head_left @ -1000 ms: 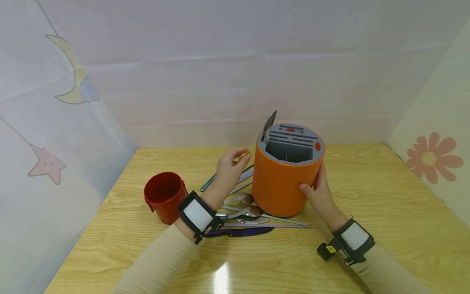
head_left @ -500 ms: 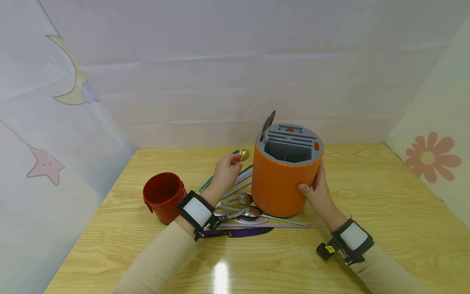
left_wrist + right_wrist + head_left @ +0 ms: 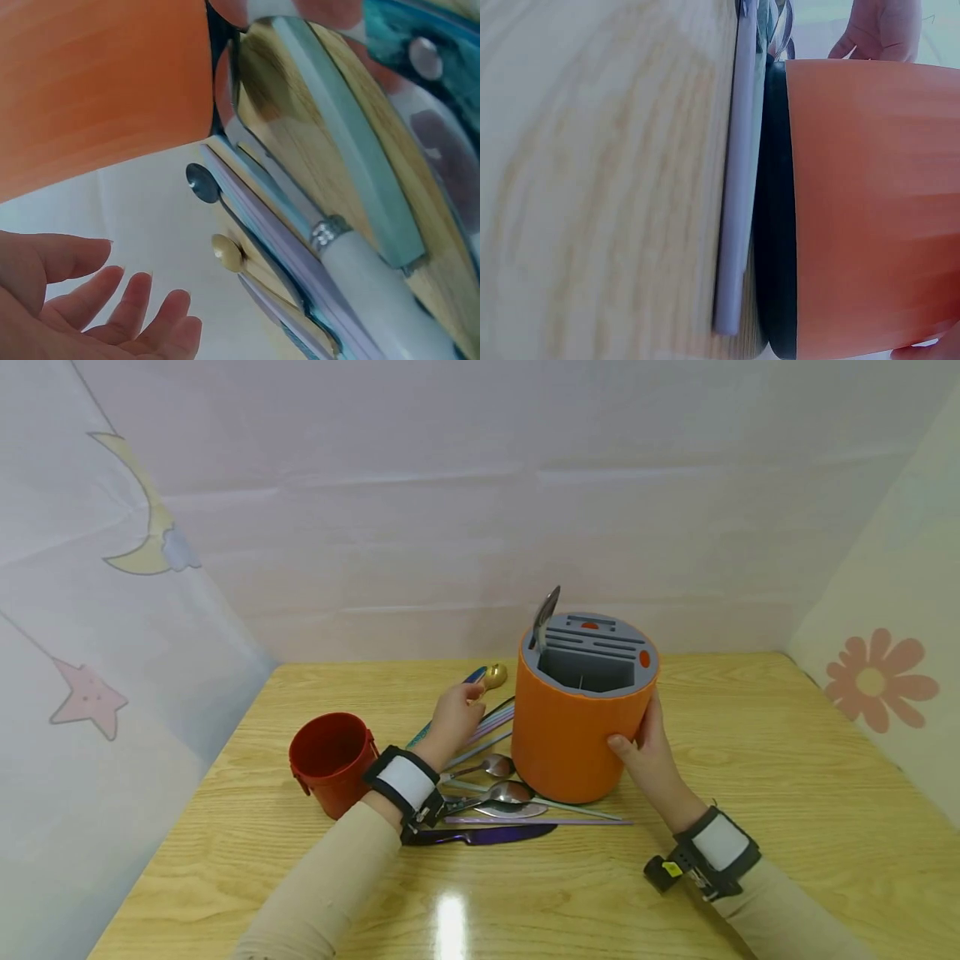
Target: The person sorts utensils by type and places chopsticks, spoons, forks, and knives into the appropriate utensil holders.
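Holder: orange holder (image 3: 573,735) stands mid-surface (image 3: 750,760); one spoon (image 3: 547,614) upright in its grey top at 10 o'clock.
Cup: red cup (image 3: 332,760) at the holder's 9 o'clock; contents not visible.
Right hand (image 3: 651,752): fingers grip the holder's side.
Left hand (image 3: 450,720): fingers relaxed, open, over loose cutlery (image 3: 495,793); now lower than a second ago.
Writing: none readable.

A red cup (image 3: 333,761) stands upright on the wooden table (image 3: 787,760), left of the cutlery pile, with a purple knife (image 3: 480,836) lying nearer the table's front edge.
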